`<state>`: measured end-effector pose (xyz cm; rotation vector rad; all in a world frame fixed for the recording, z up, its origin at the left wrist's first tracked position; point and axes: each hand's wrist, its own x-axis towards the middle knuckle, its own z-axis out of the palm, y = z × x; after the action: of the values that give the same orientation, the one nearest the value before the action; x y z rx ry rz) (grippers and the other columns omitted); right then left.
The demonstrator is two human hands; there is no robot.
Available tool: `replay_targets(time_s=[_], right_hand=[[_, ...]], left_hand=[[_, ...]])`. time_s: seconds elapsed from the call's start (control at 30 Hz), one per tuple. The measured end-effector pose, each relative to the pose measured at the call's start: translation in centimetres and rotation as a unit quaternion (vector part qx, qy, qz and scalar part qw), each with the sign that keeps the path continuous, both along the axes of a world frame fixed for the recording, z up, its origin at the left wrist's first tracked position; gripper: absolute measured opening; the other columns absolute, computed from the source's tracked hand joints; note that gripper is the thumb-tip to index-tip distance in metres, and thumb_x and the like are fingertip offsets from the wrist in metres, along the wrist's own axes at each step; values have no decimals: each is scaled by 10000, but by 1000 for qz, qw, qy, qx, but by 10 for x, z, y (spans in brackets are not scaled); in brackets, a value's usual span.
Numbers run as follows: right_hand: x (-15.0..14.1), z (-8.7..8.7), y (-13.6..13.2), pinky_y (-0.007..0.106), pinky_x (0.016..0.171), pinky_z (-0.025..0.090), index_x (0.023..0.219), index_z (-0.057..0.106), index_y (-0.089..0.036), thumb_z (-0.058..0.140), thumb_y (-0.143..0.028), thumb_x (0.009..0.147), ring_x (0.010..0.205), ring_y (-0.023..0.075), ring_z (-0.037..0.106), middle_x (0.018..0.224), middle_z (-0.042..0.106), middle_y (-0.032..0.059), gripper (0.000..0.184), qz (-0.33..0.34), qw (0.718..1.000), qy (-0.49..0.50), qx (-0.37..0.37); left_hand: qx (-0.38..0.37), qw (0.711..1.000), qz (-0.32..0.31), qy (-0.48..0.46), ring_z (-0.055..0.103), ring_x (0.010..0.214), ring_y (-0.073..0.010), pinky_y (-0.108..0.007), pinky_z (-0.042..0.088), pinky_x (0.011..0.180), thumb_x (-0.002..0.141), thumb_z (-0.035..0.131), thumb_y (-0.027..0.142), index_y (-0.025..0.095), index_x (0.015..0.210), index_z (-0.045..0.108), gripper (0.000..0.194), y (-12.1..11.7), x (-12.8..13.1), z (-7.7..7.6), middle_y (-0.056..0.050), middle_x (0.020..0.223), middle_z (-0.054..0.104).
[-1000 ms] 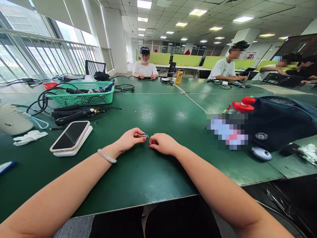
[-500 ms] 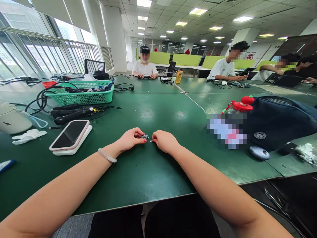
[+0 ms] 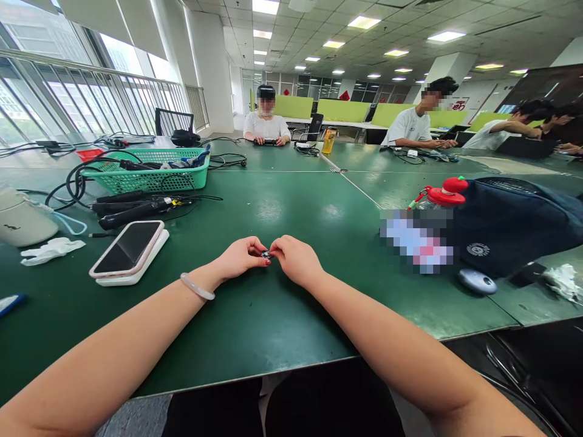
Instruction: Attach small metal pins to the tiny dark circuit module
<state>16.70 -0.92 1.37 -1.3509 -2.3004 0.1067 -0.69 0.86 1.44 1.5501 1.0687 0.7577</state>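
My left hand (image 3: pixel 240 257) is closed in a pinch on a small circuit board (image 3: pixel 266 255), dark with white marks, just above the green table (image 3: pixel 255 321). At the board's right edge, the fingertips of my right hand (image 3: pixel 294 258) are pressed together. They meet the board and hide part of it. The small white piece seen in my right fingertips a moment ago is covered now, so I cannot tell whether it touches the board.
On the left lie a phone (image 3: pixel 130 247) on a white box (image 3: pixel 157 252), black cable bundles (image 3: pixel 122 209) and a green basket (image 3: pixel 182 177). To the right are a navy bag (image 3: pixel 510 224), a red-lidded bottle (image 3: pixel 446 194) and a mouse (image 3: pixel 477 281). Several people sit around the table.
My right hand has moved left, bringing its fingertips to the circuit board. The board has turned slightly and is more covered. My left hand has barely moved.
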Motion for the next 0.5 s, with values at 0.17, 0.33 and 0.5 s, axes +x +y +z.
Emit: replay_targets(time_s=[0.17,0.33,0.5], right_hand=[[-1,-2,-1,222,635,369,877,600,-211,448,-247,886,751,108,548,878,592,3,157,9,1000,-3,10],[2,0,-1,225,673,391,996,593,-233,418,-252,899,794,115,560,942,600,13,201,1,1000,13,6],[5,0,0,235,711,403,1122,547,-232,430,-301,898,811,120,561,955,603,30,262,-2,1000,28,-7]], left_hand=[[-13,1000,4,1,597,665,-132,-286,454,669,535,757,210,162,713,509,309,-2,1,4,25,657,613],[-11,1000,9,-8,603,700,-146,-301,452,695,543,757,238,164,722,522,304,-2,1,5,11,679,629],[-13,999,29,-29,602,721,-145,-312,445,733,544,763,266,157,763,546,327,0,-2,3,-2,723,647]])
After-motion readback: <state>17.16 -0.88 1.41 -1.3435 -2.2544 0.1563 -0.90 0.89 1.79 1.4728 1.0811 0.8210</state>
